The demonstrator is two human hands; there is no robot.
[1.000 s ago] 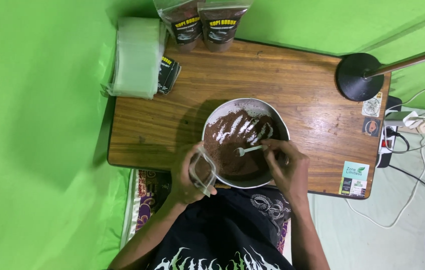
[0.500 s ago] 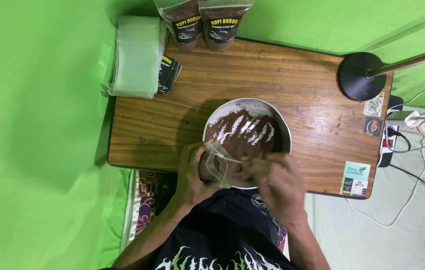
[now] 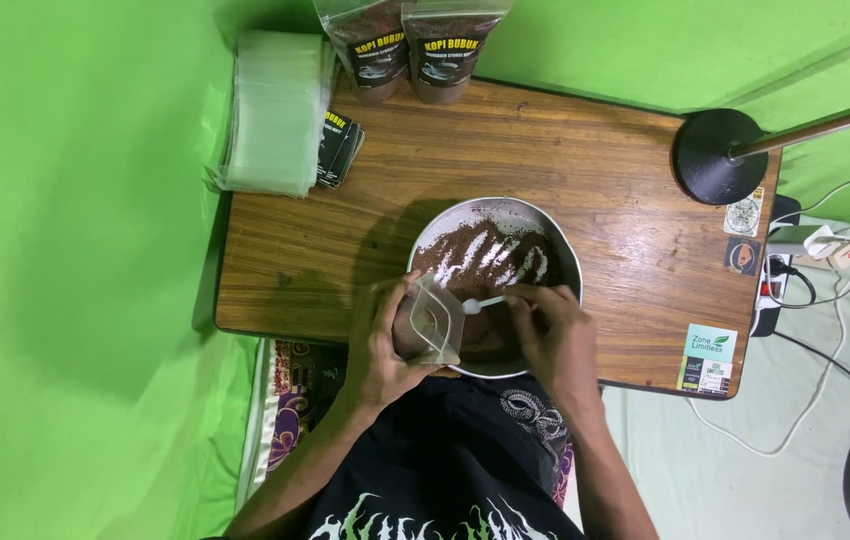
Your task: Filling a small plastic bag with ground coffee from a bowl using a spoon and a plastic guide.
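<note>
A round metal bowl point(image 3: 563, 255) of brown powder sits at the near edge of a wooden table point(image 3: 345, 230). My left hand point(image 3: 381, 345) holds a small clear plastic pouch point(image 3: 429, 322) open at the bowl's near-left rim; some brown powder shows inside it. My right hand point(image 3: 550, 335) grips a small white spoon point(image 3: 483, 303), whose tip points at the pouch's mouth over the bowl.
A stack of clear pouches point(image 3: 273, 112) and a pile of dark labels point(image 3: 338, 148) lie at the table's far left. Two filled brown pouches point(image 3: 411, 42) stand at the far edge. A black lamp base point(image 3: 715, 155) sits far right. Cables and a power strip point(image 3: 795, 270) lie right.
My right hand lifted the spoon out of the powder and brought it to the pouch. My left hand moved the pouch right, over the bowl's rim.
</note>
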